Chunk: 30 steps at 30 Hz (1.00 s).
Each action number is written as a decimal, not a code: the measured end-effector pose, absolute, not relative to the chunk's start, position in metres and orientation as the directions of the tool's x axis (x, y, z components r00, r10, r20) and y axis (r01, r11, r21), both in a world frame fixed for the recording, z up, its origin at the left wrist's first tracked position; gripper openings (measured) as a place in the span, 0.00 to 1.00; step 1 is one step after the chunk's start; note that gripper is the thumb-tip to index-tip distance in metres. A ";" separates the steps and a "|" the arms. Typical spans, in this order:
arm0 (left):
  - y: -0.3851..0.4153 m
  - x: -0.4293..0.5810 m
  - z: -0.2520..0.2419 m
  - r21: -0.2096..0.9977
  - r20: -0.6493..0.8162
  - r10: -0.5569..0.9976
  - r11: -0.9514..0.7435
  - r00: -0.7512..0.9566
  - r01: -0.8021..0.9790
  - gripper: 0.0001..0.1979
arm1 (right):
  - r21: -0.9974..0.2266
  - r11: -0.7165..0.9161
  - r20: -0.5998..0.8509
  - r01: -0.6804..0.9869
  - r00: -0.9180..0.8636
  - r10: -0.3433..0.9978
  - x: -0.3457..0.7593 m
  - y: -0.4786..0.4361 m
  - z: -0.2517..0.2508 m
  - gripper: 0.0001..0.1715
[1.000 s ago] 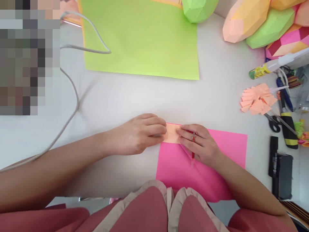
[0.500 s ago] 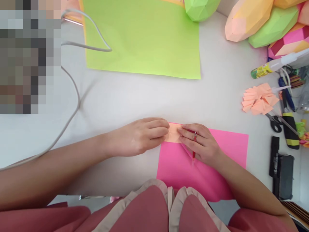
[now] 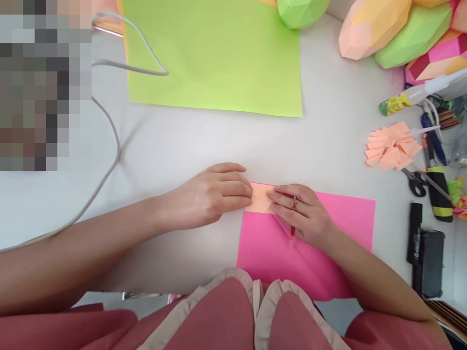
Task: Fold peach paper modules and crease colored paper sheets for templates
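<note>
At ten o'clock on the pink paper (image 3: 306,272), a small peach strip (image 3: 260,195) lies under the fingertips of the right hand (image 3: 306,214), whose grip is closed around a red pen (image 3: 293,230) tucked between its fingers. At the strip's nine o'clock end, the left hand (image 3: 219,194) touches with loosely bent fingers; I can't tell if its grip pinches anything. Up at eleven o'clock, a big green sheet (image 3: 215,63) lies on the desk (image 3: 204,141).

The right hand (image 3: 304,214) hides part of a peach paper strip (image 3: 260,198) and of a slim red tool (image 3: 292,231). On the left hand (image 3: 213,197), the thumb is out of sight. Coarse pixel blocks (image 3: 32,87) mask the upper left corner. The top edge crops a green sheet (image 3: 215,63); lettering on a yellow-labelled tube (image 3: 396,103) is illegible.
</note>
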State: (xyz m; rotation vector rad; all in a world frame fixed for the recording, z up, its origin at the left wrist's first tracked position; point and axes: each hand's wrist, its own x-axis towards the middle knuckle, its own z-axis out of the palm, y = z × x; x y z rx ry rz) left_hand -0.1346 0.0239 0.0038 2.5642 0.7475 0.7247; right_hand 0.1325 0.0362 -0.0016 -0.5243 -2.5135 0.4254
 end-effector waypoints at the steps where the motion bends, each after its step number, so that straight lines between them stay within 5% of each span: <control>1: 0.024 -0.135 0.004 0.476 0.359 0.586 -0.785 0.727 0.397 0.20 | -0.398 0.874 0.434 0.279 -0.782 0.447 0.133 0.036 -0.002 0.12; 23: 0.025 -0.133 0.000 0.628 0.293 0.556 -0.725 0.778 0.281 0.16 | -0.396 0.876 0.423 0.276 -0.792 0.441 0.134 0.037 -0.002 0.13; 30: 0.002 -0.124 0.017 0.405 0.199 0.605 -0.767 0.771 0.497 0.12 | -0.404 0.870 0.420 0.281 -0.788 0.449 0.134 0.036 -0.001 0.13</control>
